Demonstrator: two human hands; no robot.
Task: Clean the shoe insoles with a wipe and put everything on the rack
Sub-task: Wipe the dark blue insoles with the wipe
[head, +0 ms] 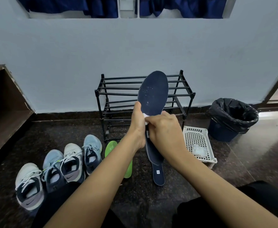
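Observation:
My left hand (137,124) grips a dark blue insole (153,92) by its lower part and holds it upright in front of the black shoe rack (102,96). White specks dot the insole's face. My right hand (163,129) is curled over a white wipe (146,116) and presses it against the insole's lower part. Only a sliver of the wipe shows. A second dark blue insole (158,170) lies on the floor below my hands. Two green insoles (111,148) lie beside it, partly hidden by my left forearm.
Several sneakers (72,162) stand in a row on the dark floor at the left. A white plastic basket (199,142) holding a wipe packet sits right of the rack. Further right stands a bin with a black bag (232,117). A wooden cabinet (3,104) is at far left.

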